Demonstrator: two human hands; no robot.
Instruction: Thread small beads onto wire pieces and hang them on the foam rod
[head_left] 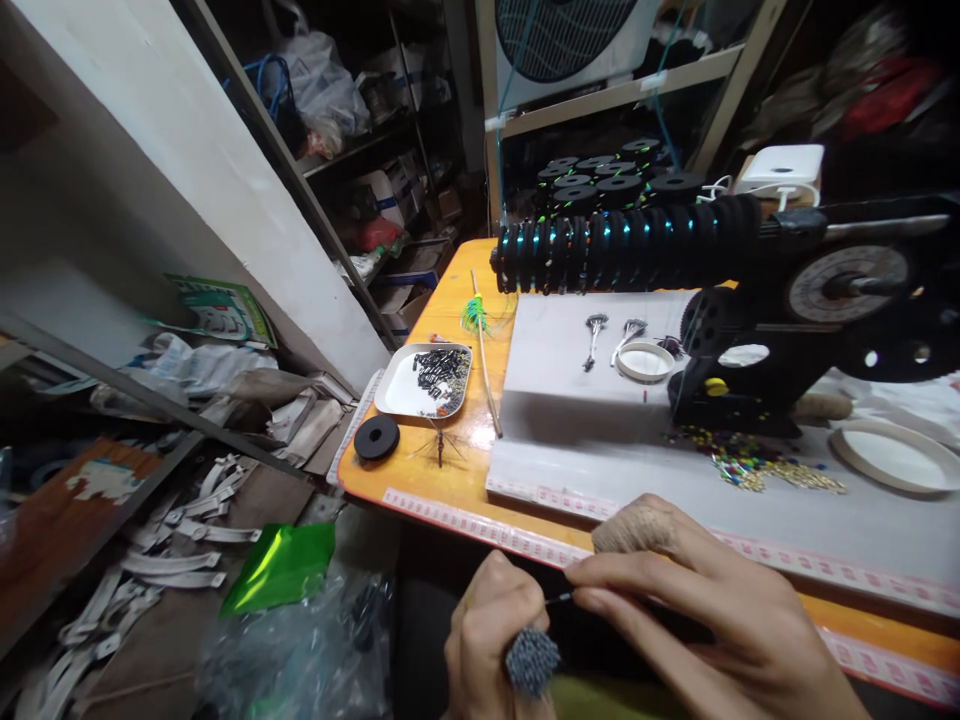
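My left hand sits below the table's front edge, closed around a small grey bristly tuft. My right hand meets it from the right, its fingertips pinching a thin dark stem that leads to the tuft. A rough tan wooden piece shows just behind my right hand, at the table edge.
A black winding machine with a row of black spools stands on the grey mat. A metal tray of small black parts, a black disc, loose coloured beads and white rings lie on the orange table. Cluttered floor at left.
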